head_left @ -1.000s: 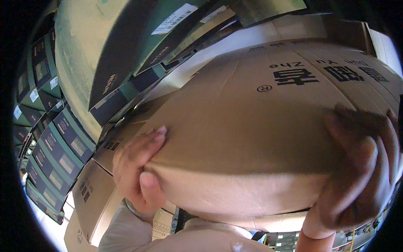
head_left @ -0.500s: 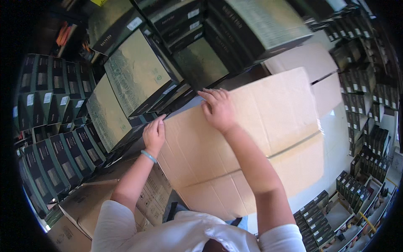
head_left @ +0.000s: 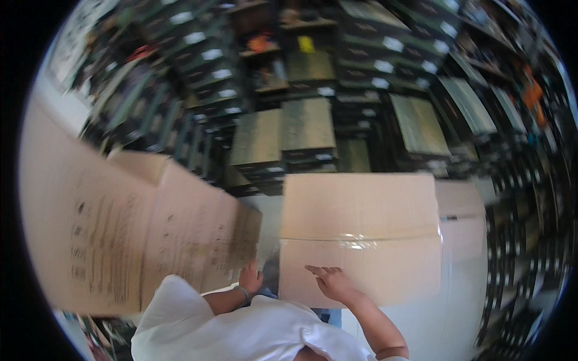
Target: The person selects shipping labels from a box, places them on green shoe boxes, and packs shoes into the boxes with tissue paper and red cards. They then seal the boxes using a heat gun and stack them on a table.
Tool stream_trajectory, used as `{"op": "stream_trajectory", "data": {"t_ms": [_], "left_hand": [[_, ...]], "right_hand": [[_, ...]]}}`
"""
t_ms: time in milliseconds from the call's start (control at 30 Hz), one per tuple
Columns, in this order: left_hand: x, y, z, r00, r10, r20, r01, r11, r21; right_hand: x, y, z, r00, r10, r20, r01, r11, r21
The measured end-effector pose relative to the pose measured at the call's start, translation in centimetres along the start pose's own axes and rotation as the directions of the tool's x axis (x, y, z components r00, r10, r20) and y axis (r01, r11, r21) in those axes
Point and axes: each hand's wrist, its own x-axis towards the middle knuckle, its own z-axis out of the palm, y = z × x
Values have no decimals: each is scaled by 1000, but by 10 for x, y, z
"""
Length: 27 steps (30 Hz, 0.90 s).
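Brown box [head_left: 361, 207] sat ahead, taped on top.
The right hand [head_left: 335, 283] was open over it; the left hand [head_left: 250, 279] looked loose beside a printed box [head_left: 195, 231]. A hard push could have slid the taped one.

Stacked dark-green boxes [head_left: 361, 54] behind; orange item [head_left: 532, 95] right.

From my remote seat I see brown shelf boards [head_left: 259, 53] just left of the yellow tag [head_left: 306, 44], blurred shelving [head_left: 489, 66] well to its right, and, far below it, pale floor [head_left: 460, 301] in soft, whitish light
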Motion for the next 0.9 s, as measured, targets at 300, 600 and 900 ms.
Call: {"op": "stream_trajectory", "data": {"t_ms": [300,600,900], "left_hand": [[-81,-170,-16,883,-184,432,185,982,40],[-274,-207,-61,880,-451,148,469,779,-417],[-683,-233,97,-209,-927,311,809,-343,-478]], "right_hand": [[-59,-442,-71,76,-976,205,914,-14,-407],[-95,-539,18,-194,-858,475,841,-395,-370],[-117,-559,97,-430,-859,276,772,-509,-380]]}}
